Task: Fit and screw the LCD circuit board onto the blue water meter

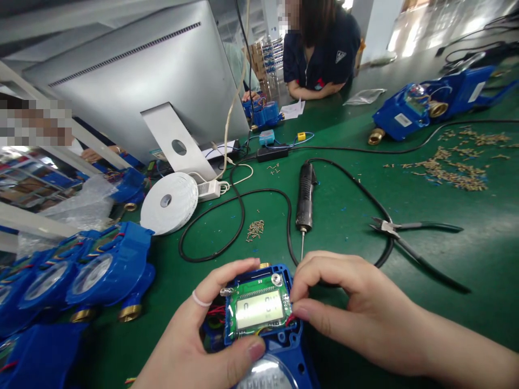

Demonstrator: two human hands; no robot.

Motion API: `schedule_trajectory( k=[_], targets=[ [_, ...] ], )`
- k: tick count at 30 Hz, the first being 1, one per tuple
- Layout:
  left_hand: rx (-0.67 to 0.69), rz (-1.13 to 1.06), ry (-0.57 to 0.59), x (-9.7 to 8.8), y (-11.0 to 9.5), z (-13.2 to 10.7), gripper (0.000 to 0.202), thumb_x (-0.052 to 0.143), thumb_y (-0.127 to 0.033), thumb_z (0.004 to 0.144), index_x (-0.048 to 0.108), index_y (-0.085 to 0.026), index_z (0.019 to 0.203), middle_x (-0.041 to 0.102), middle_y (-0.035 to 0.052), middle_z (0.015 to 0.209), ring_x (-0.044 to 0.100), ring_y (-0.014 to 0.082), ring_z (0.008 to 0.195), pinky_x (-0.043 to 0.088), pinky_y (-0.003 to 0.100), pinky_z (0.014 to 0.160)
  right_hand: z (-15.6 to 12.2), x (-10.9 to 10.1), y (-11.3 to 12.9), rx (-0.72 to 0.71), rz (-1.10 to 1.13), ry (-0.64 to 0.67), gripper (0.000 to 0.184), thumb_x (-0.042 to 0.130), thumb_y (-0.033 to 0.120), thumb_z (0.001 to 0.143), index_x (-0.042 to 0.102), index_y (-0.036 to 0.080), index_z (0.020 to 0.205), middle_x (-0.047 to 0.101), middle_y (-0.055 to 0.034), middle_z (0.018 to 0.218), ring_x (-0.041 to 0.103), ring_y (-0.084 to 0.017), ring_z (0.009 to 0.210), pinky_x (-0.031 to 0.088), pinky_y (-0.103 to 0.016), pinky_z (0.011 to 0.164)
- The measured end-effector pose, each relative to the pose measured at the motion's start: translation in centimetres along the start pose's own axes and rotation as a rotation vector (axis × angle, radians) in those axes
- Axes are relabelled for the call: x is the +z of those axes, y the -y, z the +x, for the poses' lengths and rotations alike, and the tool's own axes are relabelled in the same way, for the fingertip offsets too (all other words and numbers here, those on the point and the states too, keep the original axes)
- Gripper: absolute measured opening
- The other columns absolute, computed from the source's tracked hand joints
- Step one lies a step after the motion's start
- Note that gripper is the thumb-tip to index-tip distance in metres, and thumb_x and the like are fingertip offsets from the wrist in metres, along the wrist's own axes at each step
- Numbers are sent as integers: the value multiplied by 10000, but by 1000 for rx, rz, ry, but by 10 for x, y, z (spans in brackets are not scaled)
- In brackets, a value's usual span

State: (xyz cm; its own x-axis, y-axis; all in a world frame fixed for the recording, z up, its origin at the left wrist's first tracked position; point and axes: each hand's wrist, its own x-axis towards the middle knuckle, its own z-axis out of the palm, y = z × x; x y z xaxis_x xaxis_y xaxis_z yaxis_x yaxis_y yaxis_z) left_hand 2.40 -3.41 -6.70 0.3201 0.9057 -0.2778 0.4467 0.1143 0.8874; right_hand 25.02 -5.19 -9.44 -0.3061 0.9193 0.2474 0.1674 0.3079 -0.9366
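Observation:
A blue water meter (279, 346) lies open at the near edge of the green table, with a green circuit board and LCD screen (259, 307) set in its top. My left hand (198, 340) wraps round the meter's left side, thumb pressed on the housing below the screen and a finger along the board's top edge. My right hand (357, 308) pinches at the board's right edge, thumb and forefinger closed together. Whether anything small sits between those fingertips is hidden.
An electric screwdriver (305, 200) with its black cable lies just beyond the meter. Black-handled pliers (409, 237) lie to the right. A small screw pile (255, 229), several blue meters (81, 275) at left, a white tape roll (169, 202), a monitor's back (141, 75), and a seated person (320, 48) opposite.

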Motion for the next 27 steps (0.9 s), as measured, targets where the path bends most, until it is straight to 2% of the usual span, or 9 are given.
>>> schedule_trajectory(
  k=[4, 7, 9, 12, 14, 20, 23, 25, 27],
  targets=[
    [2, 8, -5, 1, -1, -1, 614, 795, -316, 664, 529, -395, 1212, 584, -76, 1316, 592, 179, 1140, 505, 185, 888, 0, -1, 1, 16, 4, 11, 56, 643, 106, 829, 625, 154, 810, 624, 12, 811, 583, -76, 755, 445, -170, 703],
    [-33, 53, 41, -1, -2, 0, 601, 785, -355, 662, 532, -384, 1207, 600, -64, 1295, 610, 200, 1110, 535, 207, 839, 1, -3, 0, 57, 56, 30, 45, 676, 144, 822, 637, 157, 840, 628, 5, 845, 593, -88, 788, 460, -179, 729],
    [-11, 133, 59, -4, -2, 1, 581, 766, -336, 678, 528, -396, 1204, 604, -68, 1275, 588, 201, 1136, 519, 231, 886, 1, -4, 0, 70, 90, 36, 57, 691, 168, 818, 640, 158, 841, 633, 2, 858, 597, -94, 800, 468, -185, 739],
    [169, 369, 10, -10, -1, 2, 579, 741, -244, 687, 519, -441, 1185, 531, -95, 1322, 495, 193, 1242, 435, 264, 1012, 2, -4, -1, 67, 82, 46, 52, 691, 158, 815, 642, 151, 827, 633, 2, 854, 597, -92, 798, 466, -185, 742],
    [304, 508, 2, -15, -2, 4, 610, 732, -213, 691, 489, -454, 1197, 499, -89, 1335, 460, 195, 1273, 417, 279, 1036, 2, -3, -1, 55, 59, 55, 44, 685, 159, 821, 645, 150, 838, 631, 0, 858, 596, -92, 801, 463, -189, 749],
    [508, 746, 114, -23, -15, 9, 625, 700, -258, 754, 395, -438, 1269, 599, -59, 1197, 580, 166, 1097, 476, 259, 961, 2, -2, -4, 35, 5, 59, 26, 657, 183, 846, 639, 164, 843, 633, -1, 855, 592, -100, 793, 456, -209, 739],
    [682, 835, 120, -23, -18, 7, 528, 645, -230, 803, 449, -430, 1250, 588, -59, 1251, 530, 167, 1191, 351, 313, 1094, 1, -2, -4, 17, -23, 57, 30, 644, 194, 854, 635, 169, 841, 627, 0, 839, 583, -104, 779, 449, -220, 727],
    [722, 865, 97, -21, -18, 5, 457, 590, -178, 831, 517, -438, 1200, 576, -56, 1275, 520, 168, 1210, 286, 361, 1135, 1, -2, -4, 10, -32, 48, 26, 634, 180, 850, 628, 167, 829, 621, 0, 832, 578, -103, 768, 444, -221, 715],
    [730, 879, 83, -20, -18, 3, 422, 545, -152, 848, 581, -460, 1134, 561, -48, 1289, 537, 186, 1189, 300, 418, 1125, 1, -1, -3, 18, -31, 36, 26, 627, 162, 843, 622, 166, 817, 616, 3, 825, 576, -99, 757, 441, -215, 706]
  ],
)
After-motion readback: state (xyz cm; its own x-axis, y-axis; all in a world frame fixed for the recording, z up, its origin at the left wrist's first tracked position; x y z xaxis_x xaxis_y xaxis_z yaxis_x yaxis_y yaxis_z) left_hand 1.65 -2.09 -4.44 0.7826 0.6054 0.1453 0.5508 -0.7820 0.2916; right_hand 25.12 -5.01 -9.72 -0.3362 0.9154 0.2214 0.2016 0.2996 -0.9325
